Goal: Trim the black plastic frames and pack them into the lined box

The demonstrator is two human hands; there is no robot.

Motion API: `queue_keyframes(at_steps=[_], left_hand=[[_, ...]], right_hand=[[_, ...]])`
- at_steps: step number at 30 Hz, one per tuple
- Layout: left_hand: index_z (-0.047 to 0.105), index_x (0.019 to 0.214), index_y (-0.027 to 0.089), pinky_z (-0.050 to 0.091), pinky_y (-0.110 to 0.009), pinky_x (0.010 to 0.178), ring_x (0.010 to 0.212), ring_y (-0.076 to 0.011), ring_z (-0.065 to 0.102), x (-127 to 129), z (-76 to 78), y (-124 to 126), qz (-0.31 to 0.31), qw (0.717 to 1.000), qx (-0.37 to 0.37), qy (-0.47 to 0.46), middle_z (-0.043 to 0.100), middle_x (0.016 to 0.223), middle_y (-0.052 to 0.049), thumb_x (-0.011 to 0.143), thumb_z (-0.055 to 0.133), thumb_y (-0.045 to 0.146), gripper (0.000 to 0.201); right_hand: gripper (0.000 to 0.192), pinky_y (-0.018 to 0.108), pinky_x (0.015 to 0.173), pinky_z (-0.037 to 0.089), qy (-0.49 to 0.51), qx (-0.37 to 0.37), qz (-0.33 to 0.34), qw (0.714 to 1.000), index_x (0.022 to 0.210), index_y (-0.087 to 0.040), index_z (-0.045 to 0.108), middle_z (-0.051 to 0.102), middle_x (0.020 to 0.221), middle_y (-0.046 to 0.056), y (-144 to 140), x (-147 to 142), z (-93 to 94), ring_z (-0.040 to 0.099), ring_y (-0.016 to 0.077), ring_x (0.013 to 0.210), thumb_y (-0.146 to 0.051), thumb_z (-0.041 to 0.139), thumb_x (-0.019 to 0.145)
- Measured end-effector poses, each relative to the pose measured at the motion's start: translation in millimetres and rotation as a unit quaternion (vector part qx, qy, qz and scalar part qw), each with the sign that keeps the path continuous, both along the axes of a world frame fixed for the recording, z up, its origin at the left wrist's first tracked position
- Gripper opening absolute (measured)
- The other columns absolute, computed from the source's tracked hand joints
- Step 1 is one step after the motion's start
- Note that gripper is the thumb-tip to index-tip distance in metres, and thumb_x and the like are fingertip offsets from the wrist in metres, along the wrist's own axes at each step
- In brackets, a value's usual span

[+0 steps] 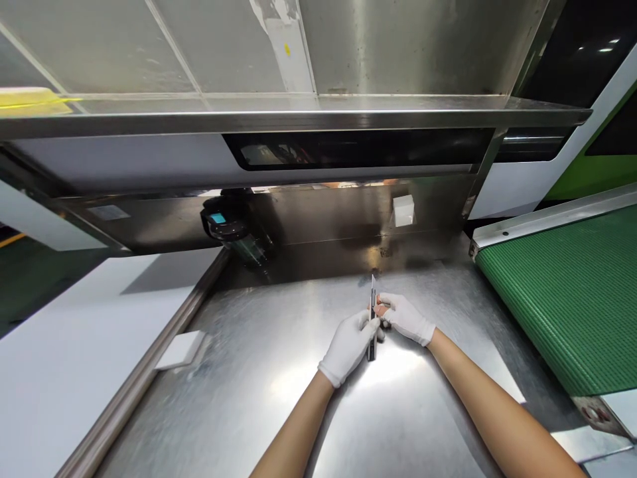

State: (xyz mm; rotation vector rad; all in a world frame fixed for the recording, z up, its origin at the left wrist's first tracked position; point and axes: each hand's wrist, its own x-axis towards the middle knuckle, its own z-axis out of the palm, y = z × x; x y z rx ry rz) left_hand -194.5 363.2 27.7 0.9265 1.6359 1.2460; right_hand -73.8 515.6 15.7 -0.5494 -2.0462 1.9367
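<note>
Both my hands wear white gloves and meet over the middle of a steel table (279, 372). My left hand (350, 345) is closed around a thin dark utility knife (371, 312) held upright, its blade pointing away from me. My right hand (407, 317) touches the knife from the right side, fingertips pinched at its upper body. The lower end of the knife rests near the table surface.
A green ribbed conveyor belt (572, 292) runs along the right. A small white block (182, 350) lies at the table's left edge, beside a white surface (64, 352). A dark scanner-like device (223, 222) and a white box (403, 210) sit at the back under a steel shelf (298, 119).
</note>
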Motion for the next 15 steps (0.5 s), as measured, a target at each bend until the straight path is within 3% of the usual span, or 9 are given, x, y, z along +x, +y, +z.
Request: queue_keyframes(at_steps=[15], left_hand=[[0.067,0.089,0.023,0.052,-0.034,0.070,0.078,-0.0229,0.067,4.8,3.7,1.9,0.012,0.999,-0.016,0.030,0.078,0.085,-0.008,0.097,0.071,0.066,0.044]], right_hand=[[0.034,0.031,0.068,0.041,0.002,-0.004,-0.007,1.000,0.094,-0.021,0.068,0.064,0.078,-0.002,-1.1,-0.3,0.6,0.053,0.0154,0.068,-0.055,0.070,0.089]])
